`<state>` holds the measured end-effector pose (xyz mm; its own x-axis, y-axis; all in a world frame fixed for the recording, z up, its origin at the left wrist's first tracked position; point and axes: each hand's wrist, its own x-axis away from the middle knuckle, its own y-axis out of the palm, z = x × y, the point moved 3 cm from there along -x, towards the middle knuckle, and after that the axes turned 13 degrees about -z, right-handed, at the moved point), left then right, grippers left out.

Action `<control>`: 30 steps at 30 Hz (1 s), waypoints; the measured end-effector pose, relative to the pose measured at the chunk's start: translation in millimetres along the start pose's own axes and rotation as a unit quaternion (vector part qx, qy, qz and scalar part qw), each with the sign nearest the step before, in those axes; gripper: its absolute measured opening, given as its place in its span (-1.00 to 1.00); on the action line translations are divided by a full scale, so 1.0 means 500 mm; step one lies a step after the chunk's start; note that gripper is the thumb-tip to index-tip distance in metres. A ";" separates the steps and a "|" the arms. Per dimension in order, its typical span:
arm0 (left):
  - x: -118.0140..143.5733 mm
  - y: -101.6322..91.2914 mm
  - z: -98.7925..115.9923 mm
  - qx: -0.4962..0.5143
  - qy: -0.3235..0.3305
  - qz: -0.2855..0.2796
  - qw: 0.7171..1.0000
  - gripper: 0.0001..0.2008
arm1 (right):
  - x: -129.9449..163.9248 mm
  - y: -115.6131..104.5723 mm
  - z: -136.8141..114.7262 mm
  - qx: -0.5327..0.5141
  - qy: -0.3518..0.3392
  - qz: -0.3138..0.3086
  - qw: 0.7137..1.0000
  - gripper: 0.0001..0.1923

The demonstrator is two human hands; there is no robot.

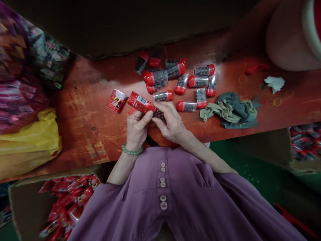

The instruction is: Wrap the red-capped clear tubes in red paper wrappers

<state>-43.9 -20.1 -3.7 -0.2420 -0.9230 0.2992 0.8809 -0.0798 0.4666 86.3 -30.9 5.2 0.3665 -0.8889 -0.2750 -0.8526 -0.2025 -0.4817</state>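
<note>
Closest to me is the purple garment (164,187), its paired buttons running down the middle at six o'clock, with both forearms reaching from it over the red tabletop (82,134). Taking the hands as the centre of the dial, the left hand (137,129), a green bead bracelet (132,150) at its wrist, pinches the lower part of a red packet (141,103) pointing to eleven. The right hand (170,123) is curled narrow around a capsule of dark beads (159,115) at the packet's near end; how much of it sits inside, I can't tell.

If the capsule meets that end crookedly, I'd expect the thin film to crease or split. A loose thumb could let the smooth capsule slip and roll.

More red-capped capsules (198,81) lie scattered from twelve to two; one (163,95) rests just past the right fingertips, easily knocked. A flat packet (116,100) waits at ten. At three, a crumpled cloth (233,110) crowds the outermost capsules. A dark panel (150,26) hems in the far side at twelve, a pale tub (288,36) stands at two, a yellow bag (30,137) at nine. Towards eight, a cardboard box (27,207) holds red packs (72,201).
</note>
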 end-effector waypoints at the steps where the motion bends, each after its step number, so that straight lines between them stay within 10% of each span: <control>1: -0.002 -0.001 0.002 -0.003 -0.002 -0.001 1.000 -0.68 | -0.001 -0.002 -0.001 -0.015 0.016 -0.005 1.000 -0.61; 10: -0.004 -0.012 0.009 0.008 0.008 -0.040 0.999 -0.65 | 0.033 0.002 0.013 -0.352 0.174 -0.046 0.919 -0.60; 22: 0.026 -0.014 -0.005 0.003 0.049 0.051 0.997 -0.65 | 0.052 0.011 -0.018 -0.068 0.042 -0.009 0.997 -0.75; 30: 0.043 0.002 -0.012 0.014 0.031 0.082 0.996 -0.57 | 0.048 -0.004 0.001 -0.316 0.127 -0.088 0.936 -0.70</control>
<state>-45.9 -42.2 -2.0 -0.0695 -0.9444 0.3212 0.8949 0.0833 0.4385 96.9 -51.6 -1.0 0.4901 -0.8717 0.0073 -0.8667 -0.4864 0.1105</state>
